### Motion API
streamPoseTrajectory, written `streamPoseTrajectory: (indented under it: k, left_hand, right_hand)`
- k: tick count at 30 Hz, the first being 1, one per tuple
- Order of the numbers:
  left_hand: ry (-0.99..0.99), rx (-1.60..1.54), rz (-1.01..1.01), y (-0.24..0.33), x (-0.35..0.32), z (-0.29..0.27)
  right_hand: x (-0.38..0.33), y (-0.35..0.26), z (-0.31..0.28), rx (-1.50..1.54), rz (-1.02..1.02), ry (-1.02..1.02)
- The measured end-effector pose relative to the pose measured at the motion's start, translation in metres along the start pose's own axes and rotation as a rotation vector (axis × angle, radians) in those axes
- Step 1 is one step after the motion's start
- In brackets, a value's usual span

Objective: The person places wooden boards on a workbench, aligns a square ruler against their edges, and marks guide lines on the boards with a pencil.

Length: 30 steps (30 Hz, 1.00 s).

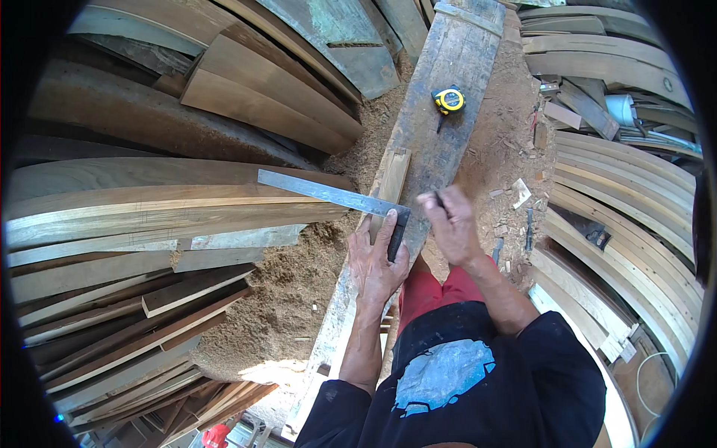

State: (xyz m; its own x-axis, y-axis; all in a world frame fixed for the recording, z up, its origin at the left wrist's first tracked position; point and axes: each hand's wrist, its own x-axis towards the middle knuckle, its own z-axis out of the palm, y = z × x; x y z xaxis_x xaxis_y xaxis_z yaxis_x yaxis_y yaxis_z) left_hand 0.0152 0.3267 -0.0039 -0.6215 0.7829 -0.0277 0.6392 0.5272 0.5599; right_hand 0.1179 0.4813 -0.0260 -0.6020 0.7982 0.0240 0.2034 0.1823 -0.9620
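A try square [325, 193] with a long metal blade and a dark stock lies across a narrow wooden strip [394, 178]. My left hand [376, 269] grips the square's stock, its index finger pressed at the corner, while other fingers rest along the strip. The blade points left, past the edge of the worn plank bench [457, 45]. Just right of the square, my right hand [455, 230] is raised with fingers closed, touching neither square nor strip. A small dark thing shows at its fingertips, too blurred to name.
A yellow and black tape measure [449, 100] sits farther up the bench. Stacked boards [179, 187] crowd the left, and more long planks [620, 179] are piled on the right. Sawdust [280, 299] and offcuts cover the floor; a dark chisel-like tool [529, 230] lies there.
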Motion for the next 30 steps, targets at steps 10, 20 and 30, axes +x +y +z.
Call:
streamPoseTrajectory:
  k: [10,20,30]
  left_hand:
    - [-0.049,-0.026,-0.051,0.003,-0.001,-0.001]
    - [-0.030,-0.038,-0.056,0.004,0.000,-0.005]
    - [-0.026,-0.055,-0.040,0.002,0.000,-0.004]
  right_hand:
    - [0.050,-0.036,-0.017,0.069,-0.167,-0.332]
    - [0.063,-0.049,-0.025,0.010,-0.173,-0.438]
    - [0.065,-0.044,-0.043,-0.252,-0.255,-0.486]
